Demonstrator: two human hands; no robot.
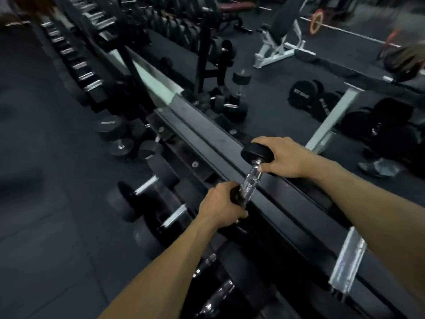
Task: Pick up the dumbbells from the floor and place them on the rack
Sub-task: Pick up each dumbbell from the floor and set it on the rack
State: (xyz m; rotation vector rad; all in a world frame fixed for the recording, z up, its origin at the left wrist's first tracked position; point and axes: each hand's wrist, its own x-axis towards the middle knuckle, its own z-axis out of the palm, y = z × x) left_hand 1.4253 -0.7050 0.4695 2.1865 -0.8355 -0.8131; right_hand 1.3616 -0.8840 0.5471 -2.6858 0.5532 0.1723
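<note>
While a dumbbell (250,178) is held across the rack's (207,139) top rail, its near head is gripped by the left hand (220,203) with curled fingers, and its far head is cupped by the right hand (282,157). Other dumbbells (149,187) are stored on the lower tier.

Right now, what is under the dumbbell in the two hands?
Under the dumbbell lies the rack's top rail. Left hand covers its near head; whether it touches the rail cannot be seen.
</note>
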